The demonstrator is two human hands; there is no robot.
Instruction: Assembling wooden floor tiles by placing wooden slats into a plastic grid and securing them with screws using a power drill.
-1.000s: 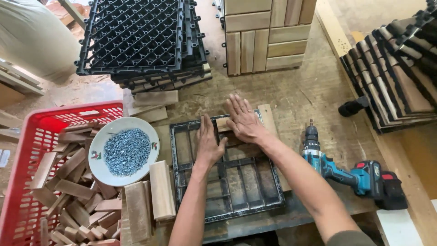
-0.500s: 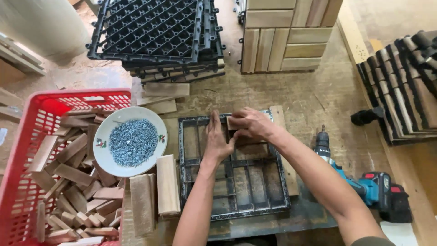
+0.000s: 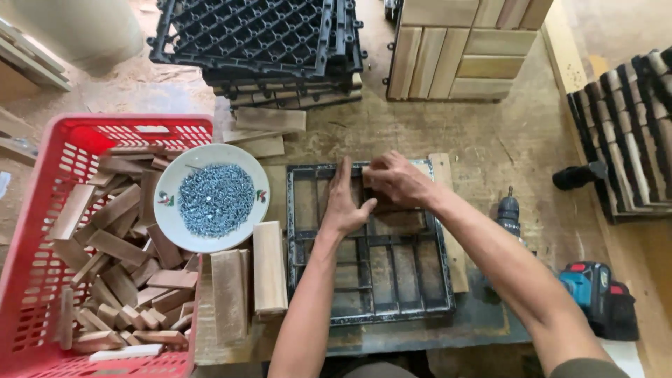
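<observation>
A black metal grid frame [image 3: 392,308] lies flat on the workbench in front of me. My left hand [image 3: 344,201] rests edge-on inside its upper part, fingers straight and together. My right hand [image 3: 396,179] is curled over a small wood piece at the frame's upper middle; the piece is mostly hidden under the fingers. A long wood slat [image 3: 448,231] lies along the frame's right side.
A white plate of screws [image 3: 213,199] sits on the rim of a red crate [image 3: 42,231] of wood blocks. Two wood blocks [image 3: 269,266] lie left of the frame. A blue cordless drill [image 3: 588,287] lies right. Black plastic grids [image 3: 259,35] and wooden tiles [image 3: 455,49] are stacked behind.
My right hand went from flat and spread to curled over the wood piece. My left hand shifted right, closer to it. The view moved slightly.
</observation>
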